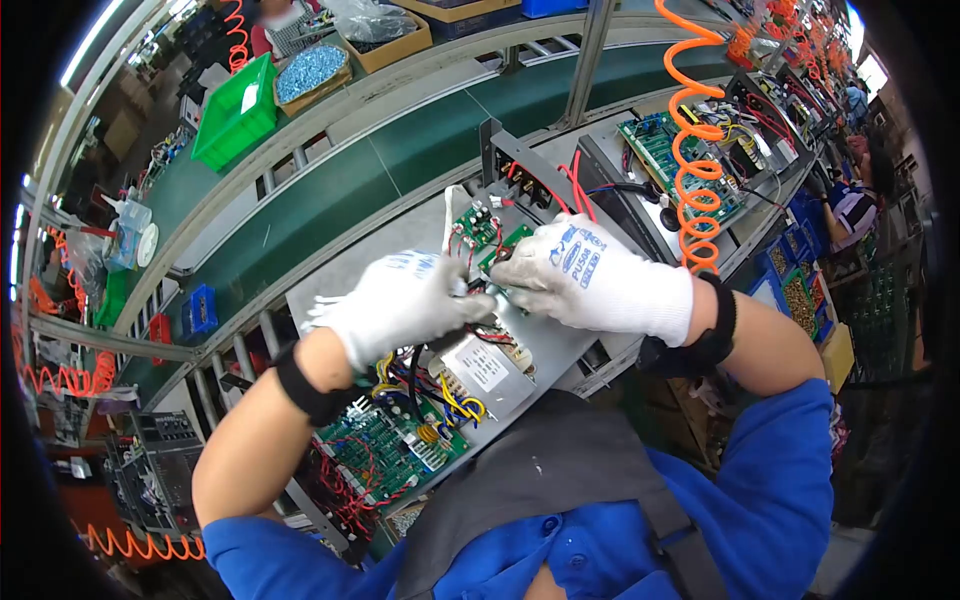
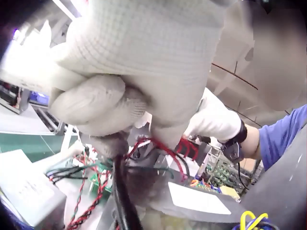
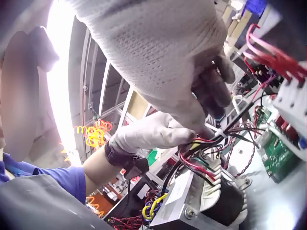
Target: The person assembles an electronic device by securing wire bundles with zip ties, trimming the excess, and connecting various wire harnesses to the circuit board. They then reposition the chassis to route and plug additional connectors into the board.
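Both hands wear white knitted gloves and meet over a metal chassis plate [image 1: 555, 355]. My left hand [image 1: 405, 300] grips a bundle of thin wires [image 3: 235, 129], with a thick black cable [image 2: 123, 196] hanging below its curled fingers. Close beside it, my right hand [image 1: 600, 280] bends its fingers and thumb down onto the same bundle; what sits between those fingertips is partly hidden. Under the hands stands a transformer [image 3: 223, 203] in a metal bracket carrying a white label [image 1: 482, 366]. A small green circuit board [image 1: 476, 228] lies just beyond.
A larger green board [image 1: 375, 455] with red wires lies at the chassis's near left. Another open chassis with a board [image 1: 665, 150] stands to the right, behind a coiled orange hose [image 1: 697, 170]. Beyond runs a green conveyor [image 1: 350, 165], with a green bin [image 1: 237, 115] at the back.
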Demonstrator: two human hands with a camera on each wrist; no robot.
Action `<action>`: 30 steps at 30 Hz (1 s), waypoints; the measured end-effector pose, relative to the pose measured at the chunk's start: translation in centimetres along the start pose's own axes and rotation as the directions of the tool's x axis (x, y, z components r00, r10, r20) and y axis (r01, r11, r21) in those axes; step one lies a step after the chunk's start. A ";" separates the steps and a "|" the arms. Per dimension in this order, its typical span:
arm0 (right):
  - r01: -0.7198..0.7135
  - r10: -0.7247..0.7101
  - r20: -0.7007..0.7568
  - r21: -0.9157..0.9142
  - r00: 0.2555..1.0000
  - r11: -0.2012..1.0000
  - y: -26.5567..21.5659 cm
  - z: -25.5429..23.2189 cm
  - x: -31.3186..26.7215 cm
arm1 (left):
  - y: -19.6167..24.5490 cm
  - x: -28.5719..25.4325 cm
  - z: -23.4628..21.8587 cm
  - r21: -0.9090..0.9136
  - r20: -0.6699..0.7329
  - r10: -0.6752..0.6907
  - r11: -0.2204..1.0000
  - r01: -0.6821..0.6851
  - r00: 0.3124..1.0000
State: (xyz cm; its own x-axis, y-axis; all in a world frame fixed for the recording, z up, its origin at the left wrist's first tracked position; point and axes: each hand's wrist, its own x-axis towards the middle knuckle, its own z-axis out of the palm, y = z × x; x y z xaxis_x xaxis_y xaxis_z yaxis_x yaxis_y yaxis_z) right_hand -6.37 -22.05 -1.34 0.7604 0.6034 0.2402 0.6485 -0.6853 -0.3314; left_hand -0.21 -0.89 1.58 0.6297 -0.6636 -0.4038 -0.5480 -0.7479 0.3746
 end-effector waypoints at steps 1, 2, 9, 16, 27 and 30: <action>-0.004 0.004 -0.009 0.001 1.000 1.000 0.2 -0.2 0.4 | 0.0 1.0 0.4 0.009 0.002 0.002 1.000 -0.002 1.000; -0.097 0.096 0.022 0.094 0.995 0.991 0.6 -0.6 0.7 | 0.0 1.9 0.7 -0.002 0.034 -0.017 1.000 0.017 0.999; 0.058 0.202 0.471 -0.481 0.858 0.875 1.7 0.0 4.7 | -1.3 3.7 2.1 -0.247 0.071 -0.012 0.969 0.029 0.997; 0.142 0.095 0.592 -0.341 0.800 0.929 2.3 0.9 6.4 | -1.2 3.7 2.1 -0.157 0.047 -0.030 0.987 0.037 0.998; -0.030 0.052 0.337 -0.072 0.940 0.997 1.7 -0.7 4.2 | -1.7 3.5 3.2 -0.205 0.069 0.014 0.979 0.000 0.997; -0.211 0.146 0.531 0.062 0.834 0.976 1.5 -1.5 4.8 | -1.3 3.2 2.9 -0.171 0.082 0.046 0.985 -0.032 0.996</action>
State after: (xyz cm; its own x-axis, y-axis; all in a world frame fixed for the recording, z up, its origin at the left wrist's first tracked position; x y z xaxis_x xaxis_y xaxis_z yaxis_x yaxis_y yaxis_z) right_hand -1.66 -20.79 0.66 0.7106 0.6199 -0.3328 0.4702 -0.7703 -0.4308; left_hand 0.90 -2.11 -2.66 0.5564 -0.6966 -0.4529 -0.4653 -0.7128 0.5248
